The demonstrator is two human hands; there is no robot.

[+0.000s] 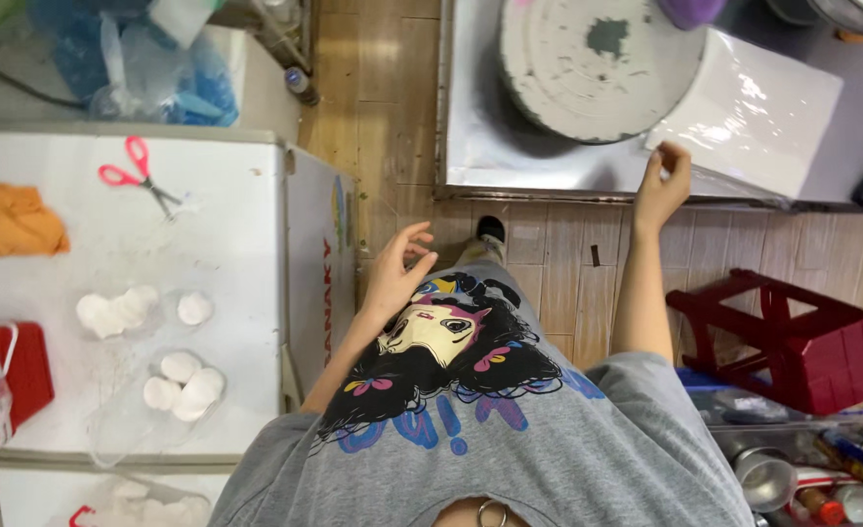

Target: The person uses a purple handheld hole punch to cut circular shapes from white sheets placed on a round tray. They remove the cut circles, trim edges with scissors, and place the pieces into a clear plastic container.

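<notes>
Right hand (662, 185) is reaching up to the edge of the steel counter (510, 156), fingers curled in with the tips pinched on the near corner of a big white sheet (754, 107), glossy, maybe a plastic-wrapped slab or board, hard to tell which. The sheet runs away from the hand up and to the right, lying flat on the counter. Just left of that hand and a bit farther out is a round white turntable-looking disc (593, 63) with a dark grey patch near its middle; the sheet's left edge is tucked right against it, can't tell if it's under or just touching.

Left hand (397, 273) is holding nothing, hanging loose in front of the person's grey printed t-shirt (471, 429), fingers half spread and relaxed, thumb out. It's just beside the side wall of a white chest freezer (319, 263) but not touching as far as I can see.

Going further left from that hand, on the freezer lid: clear plastic trays with round white dough-like balls (183, 381), another little heap of them (119, 310) above, pink-handled scissors (139, 176) past those, and an orange cloth (12, 220) way over at the far left.

Below and right of the right hand there's a dark red plastic stool (793, 337) tipped on the wood-look floor (549, 254).
</notes>
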